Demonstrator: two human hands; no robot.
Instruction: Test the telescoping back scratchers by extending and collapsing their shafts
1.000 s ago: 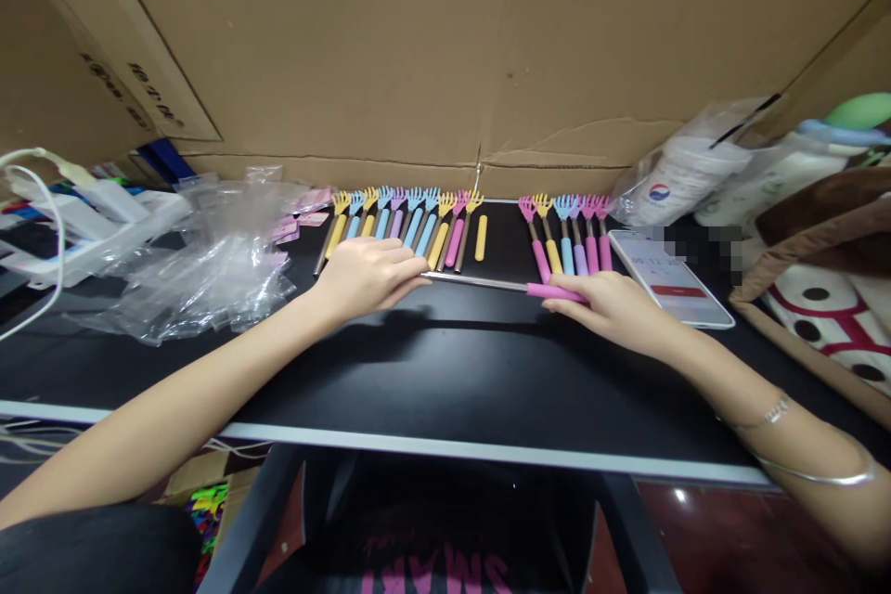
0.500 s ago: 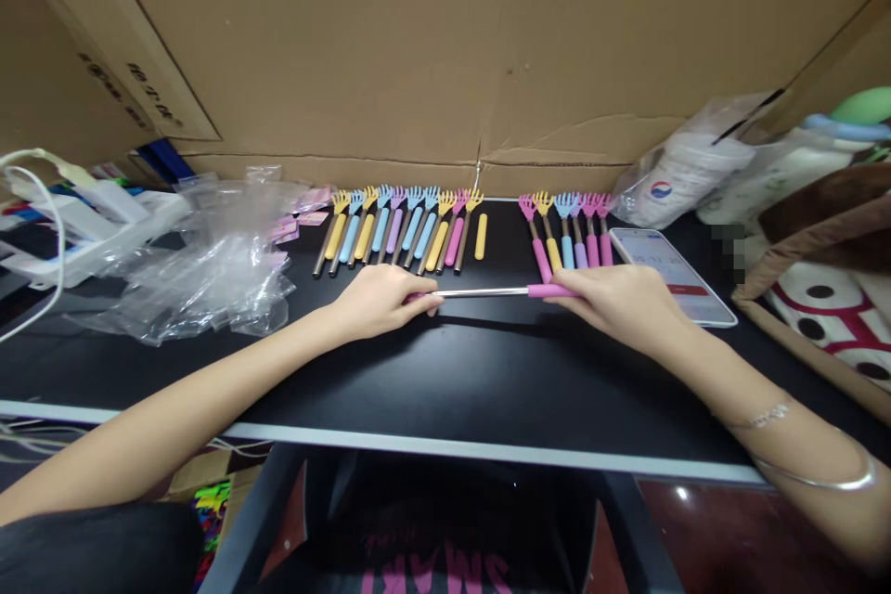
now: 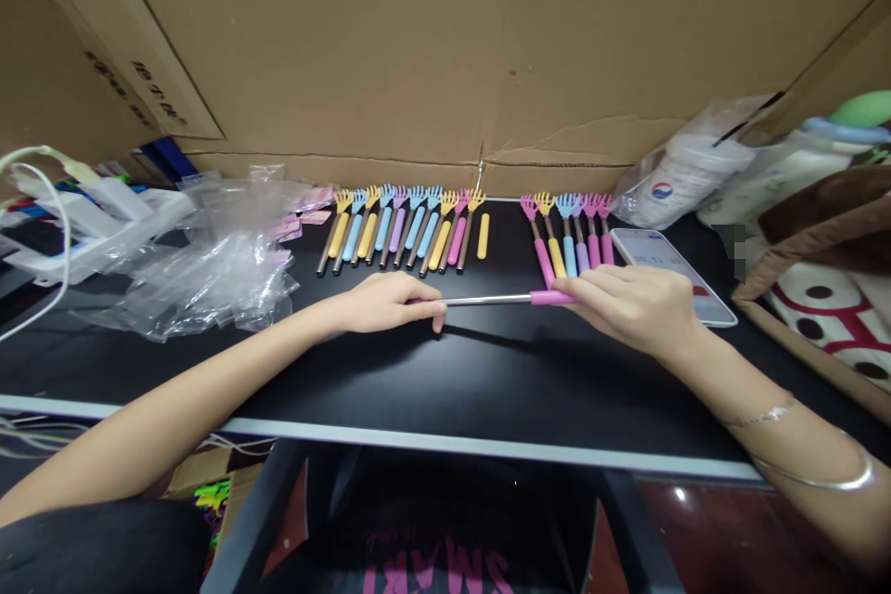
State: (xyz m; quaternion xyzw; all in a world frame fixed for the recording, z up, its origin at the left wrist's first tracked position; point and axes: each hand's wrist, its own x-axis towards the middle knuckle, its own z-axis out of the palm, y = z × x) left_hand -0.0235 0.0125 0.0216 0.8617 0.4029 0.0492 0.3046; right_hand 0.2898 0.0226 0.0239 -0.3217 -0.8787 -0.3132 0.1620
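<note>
I hold a telescopic back scratcher [image 3: 491,300] sideways just above the black table [image 3: 487,380]. Its metal rod is drawn out between my hands. My left hand [image 3: 390,302] is closed over its claw end. My right hand [image 3: 637,306] is closed on its pink handle. Behind them lies a long row of collapsed scratchers [image 3: 404,230] with yellow, blue, purple and pink handles. A shorter row of scratchers [image 3: 571,237] lies just beyond my right hand.
A phone [image 3: 672,274] lies face up by my right hand. Crumpled clear plastic bags [image 3: 209,264] sit at the left, with white cables and a power strip [image 3: 83,209] beyond. Cardboard boxes [image 3: 445,46] form the back wall. A wrapped cup [image 3: 678,172] and plush items [image 3: 828,269] crowd the right.
The left hand has moved right toward the right hand, and the exposed rod between them has grown shorter. Both hands have dropped slightly nearer to me.
</note>
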